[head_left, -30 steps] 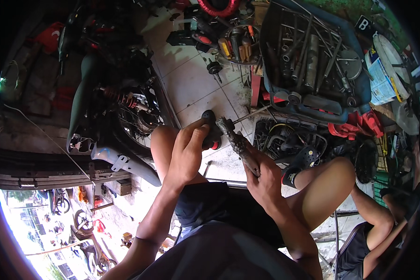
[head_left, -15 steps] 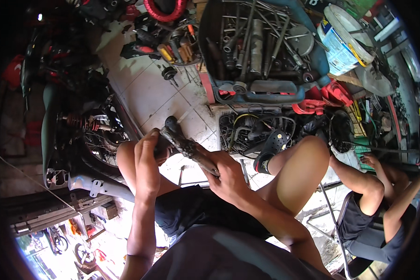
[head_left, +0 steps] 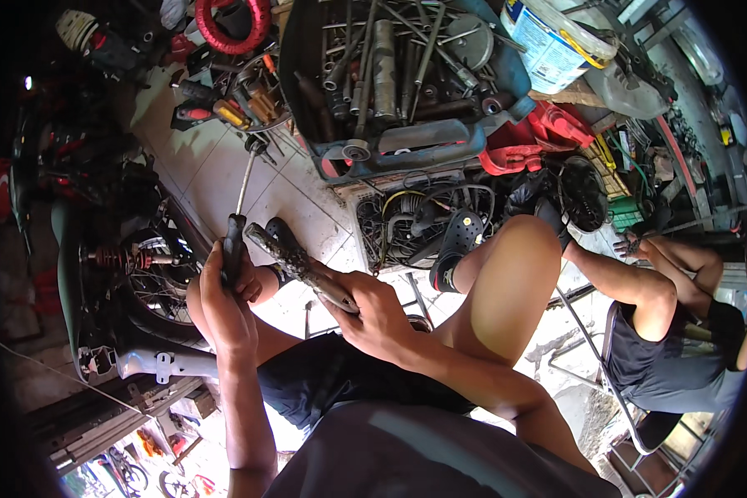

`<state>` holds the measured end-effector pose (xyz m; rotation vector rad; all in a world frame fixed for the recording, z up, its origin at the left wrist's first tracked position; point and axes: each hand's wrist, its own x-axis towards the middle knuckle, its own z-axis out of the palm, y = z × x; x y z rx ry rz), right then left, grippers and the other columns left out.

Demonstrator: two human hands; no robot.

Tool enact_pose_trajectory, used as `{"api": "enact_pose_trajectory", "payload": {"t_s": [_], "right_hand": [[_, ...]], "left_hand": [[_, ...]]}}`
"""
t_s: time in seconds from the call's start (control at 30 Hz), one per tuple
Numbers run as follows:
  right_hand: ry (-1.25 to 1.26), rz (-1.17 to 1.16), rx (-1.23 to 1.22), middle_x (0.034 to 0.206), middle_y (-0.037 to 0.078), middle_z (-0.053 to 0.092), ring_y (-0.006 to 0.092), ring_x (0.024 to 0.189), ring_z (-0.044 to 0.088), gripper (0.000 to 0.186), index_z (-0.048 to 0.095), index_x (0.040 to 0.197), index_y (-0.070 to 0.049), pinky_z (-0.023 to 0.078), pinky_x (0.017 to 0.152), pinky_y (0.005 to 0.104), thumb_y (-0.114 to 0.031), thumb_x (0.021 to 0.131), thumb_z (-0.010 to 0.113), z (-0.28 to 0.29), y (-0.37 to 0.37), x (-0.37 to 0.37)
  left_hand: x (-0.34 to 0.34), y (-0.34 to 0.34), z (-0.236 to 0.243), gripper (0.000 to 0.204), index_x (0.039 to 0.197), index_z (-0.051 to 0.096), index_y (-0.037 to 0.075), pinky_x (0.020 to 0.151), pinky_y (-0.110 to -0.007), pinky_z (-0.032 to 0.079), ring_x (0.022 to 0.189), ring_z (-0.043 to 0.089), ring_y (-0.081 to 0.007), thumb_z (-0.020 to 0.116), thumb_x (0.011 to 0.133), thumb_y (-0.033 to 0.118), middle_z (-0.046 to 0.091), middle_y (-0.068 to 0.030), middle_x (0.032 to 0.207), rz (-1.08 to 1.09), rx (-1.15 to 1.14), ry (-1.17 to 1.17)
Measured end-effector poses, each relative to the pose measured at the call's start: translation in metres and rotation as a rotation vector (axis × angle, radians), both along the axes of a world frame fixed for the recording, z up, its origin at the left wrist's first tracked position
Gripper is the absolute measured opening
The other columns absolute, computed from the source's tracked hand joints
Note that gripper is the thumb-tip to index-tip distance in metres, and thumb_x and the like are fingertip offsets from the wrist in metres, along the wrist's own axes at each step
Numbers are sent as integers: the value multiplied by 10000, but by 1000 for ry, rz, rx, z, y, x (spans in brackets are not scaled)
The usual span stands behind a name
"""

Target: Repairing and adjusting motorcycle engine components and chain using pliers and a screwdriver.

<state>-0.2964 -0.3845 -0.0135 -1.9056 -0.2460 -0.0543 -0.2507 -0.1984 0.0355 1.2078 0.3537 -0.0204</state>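
My left hand [head_left: 231, 303] is closed round the dark handle of a screwdriver [head_left: 234, 236], whose thin metal shaft points away from me over the tiled floor. In my right hand [head_left: 378, 314] is a long, dark, greasy metal part [head_left: 300, 267], lumpy along its middle and smoother near my fingers. Its far end lies close beside the screwdriver handle; whether they touch I cannot tell. Both hands are above my lap, between my knees. Past the screwdriver tip, a small dark round part with a stem [head_left: 260, 146] rests on the tiles.
A blue tool tray [head_left: 440, 149] full of wrenches stands ahead, with a white bucket [head_left: 548, 54] and red plastic pieces [head_left: 515, 153] to its right. Below it sits a crate of cables [head_left: 365, 236]. A motorcycle wheel [head_left: 153, 274] is at left. Another person [head_left: 660, 357] sits at right.
My left hand has turned and lowered, so the screwdriver and its shaft now show clearly. The greasy part has shifted left with my right hand. The whole view has swung somewhat.
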Motion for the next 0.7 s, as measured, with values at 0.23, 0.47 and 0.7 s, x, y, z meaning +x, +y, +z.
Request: {"api": "enact_pose_trajectory", "payload": {"t_s": [0.23,0.47,0.7], "right_hand": [[8,-65,193,736,159,604,282,610,592,219,623,1038,-3,467,563,355,-91,837,641,11,-19,1],[61,-48,276,686,113,572,183,553,516,176,632,899,14,402,517,323,-161,877,640,25,-40,6],[312,-53,608,564,1,528,53,518,461,292,644,846,-8,370,477,268,-288,921,612,21,-47,2]], "left_hand": [[22,-26,10,404,888,526,53,569,-242,313,558,373,-99,312,1015,371,411,17,627,-159,130,-36],[22,-60,-10,433,863,512,23,643,-256,395,670,454,-120,292,1036,353,517,-47,732,-148,353,-75],[23,-54,-13,474,1251,517,-14,801,-251,490,949,598,-148,376,1018,373,597,-85,1079,-285,582,-62]]}}
